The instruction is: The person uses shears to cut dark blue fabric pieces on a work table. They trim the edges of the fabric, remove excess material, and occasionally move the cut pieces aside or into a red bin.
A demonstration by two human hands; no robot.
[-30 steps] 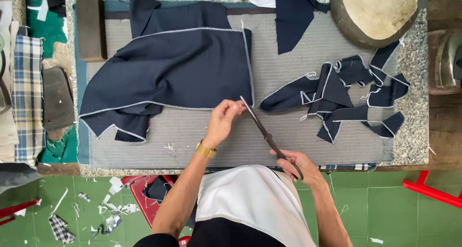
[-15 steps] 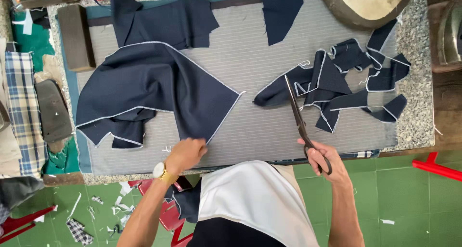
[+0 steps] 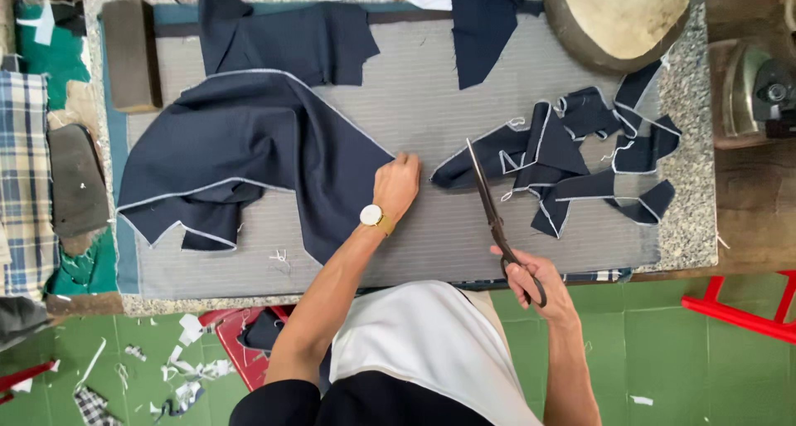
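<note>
My left hand (image 3: 398,183), with a watch on its wrist, presses on the right corner of a large navy fabric piece (image 3: 249,152) with chalk-white outlines, spread on the grey striped table cover (image 3: 431,243). My right hand (image 3: 531,281) grips the handles of long dark scissors (image 3: 489,206); the blades are together and point up and away over the table. To the right of the blades lies a pile of navy offcuts (image 3: 572,156) edged in white.
A second navy piece (image 3: 307,36) lies at the back, another (image 3: 481,19) hangs near a round wooden block (image 3: 618,15). A brown block (image 3: 128,53) and plaid cloth (image 3: 25,177) sit left. An iron (image 3: 759,90) rests right. Scraps litter the green floor (image 3: 166,376).
My left hand has moved from the table's near edge up to the fabric's right corner, and the fabric has been shifted. The scissors have swung slightly, still held in my right hand.
</note>
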